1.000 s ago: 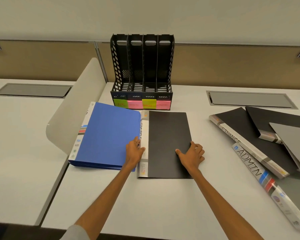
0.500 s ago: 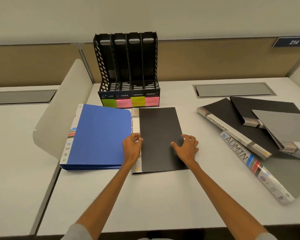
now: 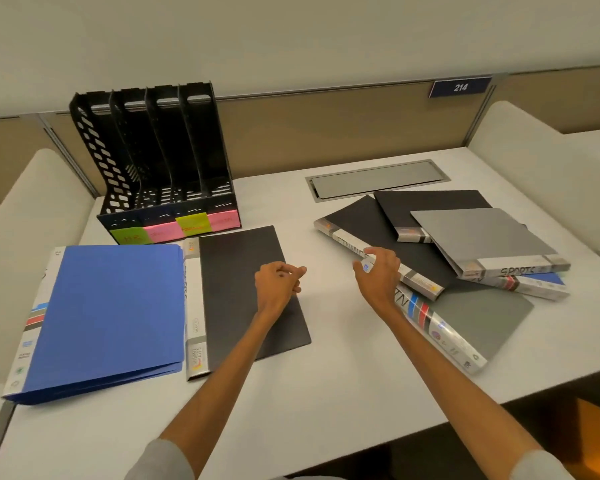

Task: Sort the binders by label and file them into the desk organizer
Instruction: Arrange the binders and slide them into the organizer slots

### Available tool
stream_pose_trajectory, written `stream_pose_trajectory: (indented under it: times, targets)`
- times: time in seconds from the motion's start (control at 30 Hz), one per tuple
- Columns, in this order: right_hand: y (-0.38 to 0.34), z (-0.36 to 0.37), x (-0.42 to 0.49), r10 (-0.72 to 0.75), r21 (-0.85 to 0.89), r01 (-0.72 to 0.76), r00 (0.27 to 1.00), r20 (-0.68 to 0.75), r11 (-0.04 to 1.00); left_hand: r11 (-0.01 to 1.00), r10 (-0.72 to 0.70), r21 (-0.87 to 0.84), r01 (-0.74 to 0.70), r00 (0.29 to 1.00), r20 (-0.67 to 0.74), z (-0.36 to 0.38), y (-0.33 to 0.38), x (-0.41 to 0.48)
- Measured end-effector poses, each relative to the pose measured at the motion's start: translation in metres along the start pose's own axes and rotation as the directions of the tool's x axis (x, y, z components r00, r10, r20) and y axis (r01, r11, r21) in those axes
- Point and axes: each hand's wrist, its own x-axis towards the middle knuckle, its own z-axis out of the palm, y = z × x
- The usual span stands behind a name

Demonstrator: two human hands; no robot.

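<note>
Left hand (image 3: 278,285) hangs loosely curled, empty, over the black binder (image 3: 243,271). Centre-right, the right hand (image 3: 378,271) hides the striped binder (image 3: 440,329) label; real grip? Cannot tell.

A bare strip of the table (image 3: 326,393) runs through the middle of the frame, between the black binder (image 3: 243,271) and the pile of binders (image 3: 464,271) at the right. The left hand (image 3: 277,285) and the right hand (image 3: 378,275) stand at its two sides. The whole lower part of the table is open as well. At the upper left, the desk organizer (image 3: 153,168) opens to the front and the top. The blue binder (image 3: 111,313) and the black binder lie flat just before its base. Low partitions (image 3: 31,220) close both sides of the table.
</note>
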Motion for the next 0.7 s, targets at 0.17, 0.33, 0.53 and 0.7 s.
stream_pose_trajectory:
  times: [0.17, 0.33, 0.53, 0.7]
  targets:
    - [0.038, -0.039, 0.041, -0.037, 0.002, 0.037, 0.999, 0.016, 0.999, 0.999, -0.048, -0.009, 0.049, 0.995, 0.082, 0.064, 0.027, 0.005]
    - [0.074, -0.064, 0.08, -0.01, -0.001, 0.01, 0.991, 0.135, 1.0, 0.988, -0.155, 0.025, 0.153, 0.977, 0.144, 0.123, 0.045, 0.015]
    - [0.11, -0.077, 0.107, -0.043, 0.005, 0.044, 0.958, 0.283, 0.999, 0.946, -0.324, 0.047, 0.322, 0.921, 0.218, 0.175, 0.051, 0.017]
    - [0.129, -0.078, 0.114, -0.11, -0.048, 0.133, 0.935, 0.337, 0.99, 0.921, -0.384, 0.021, 0.389, 0.896, 0.224, 0.199, 0.045, 0.01]
